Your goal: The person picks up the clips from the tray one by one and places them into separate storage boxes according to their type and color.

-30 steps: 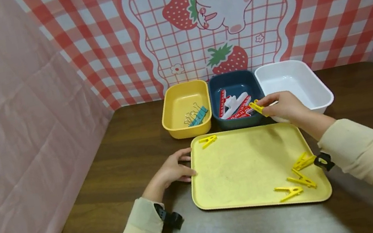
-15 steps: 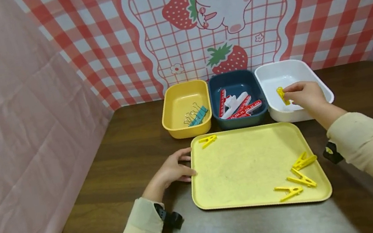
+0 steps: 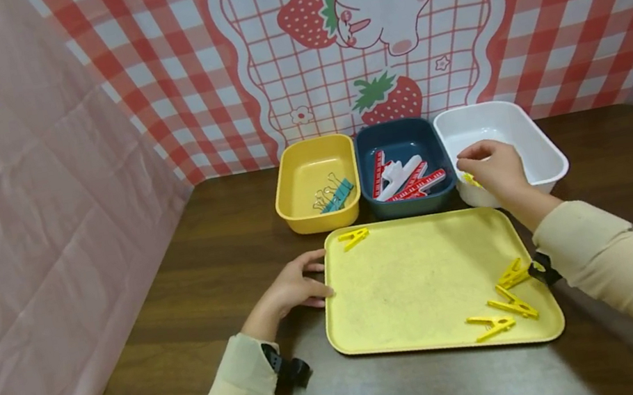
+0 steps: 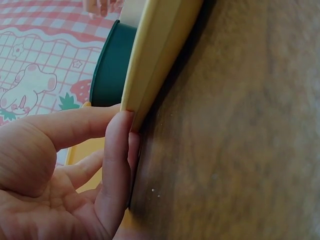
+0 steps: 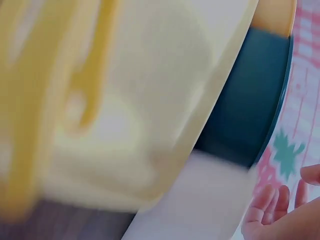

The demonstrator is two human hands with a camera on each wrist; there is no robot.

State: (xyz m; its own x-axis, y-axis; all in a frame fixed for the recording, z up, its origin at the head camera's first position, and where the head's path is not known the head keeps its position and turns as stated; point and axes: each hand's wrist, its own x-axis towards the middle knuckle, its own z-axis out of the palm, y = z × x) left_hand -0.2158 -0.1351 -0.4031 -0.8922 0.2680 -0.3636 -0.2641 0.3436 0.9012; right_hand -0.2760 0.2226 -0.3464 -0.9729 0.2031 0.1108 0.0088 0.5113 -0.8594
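My right hand is above the front of the white bin. Its fingers are loosely bent, with nothing between them in the right wrist view. Just below it shows part of a yellow clothespin, mostly hidden by the hand. My left hand rests its fingertips against the left rim of the yellow tray. Three clothespins lie at the tray's right side, blurred and close in the right wrist view. One more clothespin lies in the far left corner.
Behind the tray, a yellow bin holds teal binder clips. Beside it, a dark blue bin holds red and white clips. The wooden table carries everything, and a checked cloth hangs behind.
The right hand carried a clothespin from above the blue bin to the white bin and let it go. It has since shifted left and nearer. The left hand stays put.
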